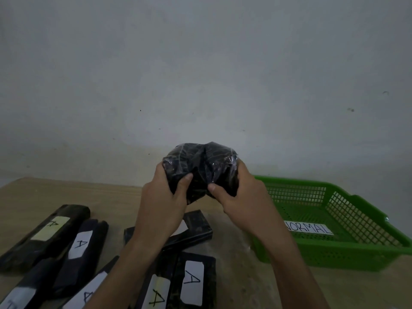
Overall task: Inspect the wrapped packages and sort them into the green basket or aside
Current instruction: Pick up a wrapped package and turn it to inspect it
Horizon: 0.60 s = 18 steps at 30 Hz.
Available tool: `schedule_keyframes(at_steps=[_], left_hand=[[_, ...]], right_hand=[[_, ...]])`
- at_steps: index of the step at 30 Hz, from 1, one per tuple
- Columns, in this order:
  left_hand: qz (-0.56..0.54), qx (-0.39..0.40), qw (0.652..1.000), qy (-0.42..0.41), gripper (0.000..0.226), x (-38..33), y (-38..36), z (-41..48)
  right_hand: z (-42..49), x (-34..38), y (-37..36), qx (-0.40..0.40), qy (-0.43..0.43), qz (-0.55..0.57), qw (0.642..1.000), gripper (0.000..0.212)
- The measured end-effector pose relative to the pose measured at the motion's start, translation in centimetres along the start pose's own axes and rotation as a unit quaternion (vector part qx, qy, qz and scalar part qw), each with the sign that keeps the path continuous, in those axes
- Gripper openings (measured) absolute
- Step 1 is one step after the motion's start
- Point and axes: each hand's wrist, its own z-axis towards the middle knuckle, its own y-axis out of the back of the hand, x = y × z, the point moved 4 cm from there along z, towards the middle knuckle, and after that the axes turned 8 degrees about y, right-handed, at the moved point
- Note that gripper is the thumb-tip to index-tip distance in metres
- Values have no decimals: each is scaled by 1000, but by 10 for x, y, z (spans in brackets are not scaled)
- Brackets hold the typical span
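- The table [66, 192] ran back to a plain wall [200, 63]. Its far edge met the wall, and its far left corner showed at the left of the view.
- The green basket [356, 253] sat on the right part of the table, with its far rim close to the wall and its right corner reaching the edge of the view. A white label [308, 228] reading "NORMAL" lay on its floor.
- A loose pile of dark wrapped packages [44, 237] filled the near left of the table. Most carried a pale tag [192, 279] marked "A".
- Between the pile and the basket's left wall lay a strip of bare table, running from the near side toward the wall.
- The held package [200, 166] was up off the table, in front of the wall, above the far end of that strip and just left of the basket's far left corner.
- The left hand [162, 201] grasped its left end and the right hand [243, 197] its right end. The fingers [159, 168] curled round the far side, and both thumbs pressed on the near face, close together but apart.
- Its long axis ran left to right across the view, but bent: the middle humped upward with a crease at the top, and both ends dipped into the hands.
- The packages on the table lay flat, most with their long axes slanting from near left to far right. The two nearest the front pointed roughly straight away from the person.
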Motion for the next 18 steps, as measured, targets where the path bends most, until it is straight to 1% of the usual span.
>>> schedule_keyframes(at_steps=[2, 5, 8, 11, 14, 17, 18], left_hand=[[14, -8, 1000, -17, 20, 0, -1, 0], [47, -13, 998, -48, 8, -3, -1, 0], [82, -31, 995, -58, 6, -3, 6, 5], [95, -30, 994, -38, 11, 3, 17, 15], [91, 16, 996, 10, 17, 19, 25, 29], [14, 120, 991, 58, 14, 31, 26, 33], [-10, 148, 987, 65, 14, 31, 24, 32]], right_hand=[[1, 1, -5, -3, -8, -29, 1000, 64], [3, 0, -8, 3, -22, -75, 997, 61], [0, 4, -9, 9, -15, -114, 993, 65], [-5, 15, -5, 18, 12, -136, 991, 79], [-7, 21, 8, 67, 40, -87, 993, 94], [-7, 13, 19, 121, 64, -110, 985, 117], [-6, 10, 21, 132, 65, -103, 984, 121]])
